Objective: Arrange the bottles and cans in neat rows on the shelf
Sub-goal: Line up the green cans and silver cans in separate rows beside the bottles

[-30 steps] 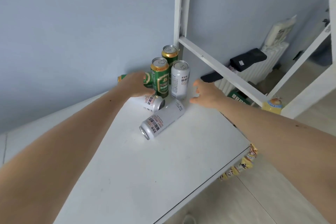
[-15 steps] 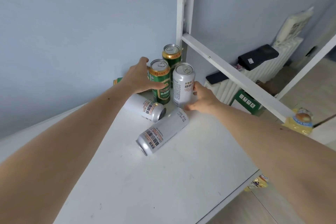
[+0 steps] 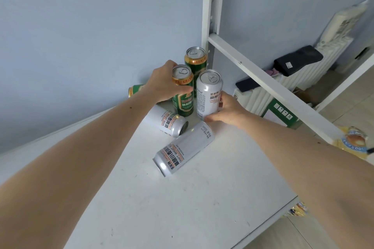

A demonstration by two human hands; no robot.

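Several cans crowd the far corner of the white shelf (image 3: 182, 208). My left hand (image 3: 164, 85) grips an upright green can (image 3: 183, 95) from its left side. My right hand (image 3: 224, 112) grips the upright white can (image 3: 208, 93) next to it, thumb near its base. A second green can (image 3: 195, 61) stands behind them by the shelf post. Two white cans lie on their sides: one (image 3: 170, 122) under my left wrist, one (image 3: 182, 150) nearer me. A green can (image 3: 135, 90) lies on its side by the wall, mostly hidden behind my left hand.
A white upright post (image 3: 210, 16) and a slanted rail (image 3: 269, 85) bound the shelf on the right. Beyond it are a radiator with black items (image 3: 297, 60), a green-and-white box (image 3: 281, 113) and yellow snack packets (image 3: 352, 141). The shelf's front edge runs at lower right.
Both hands closed in on the cluster. My left hand went from the lying green can to the upright green can; my right hand reached and took hold of the upright white can.
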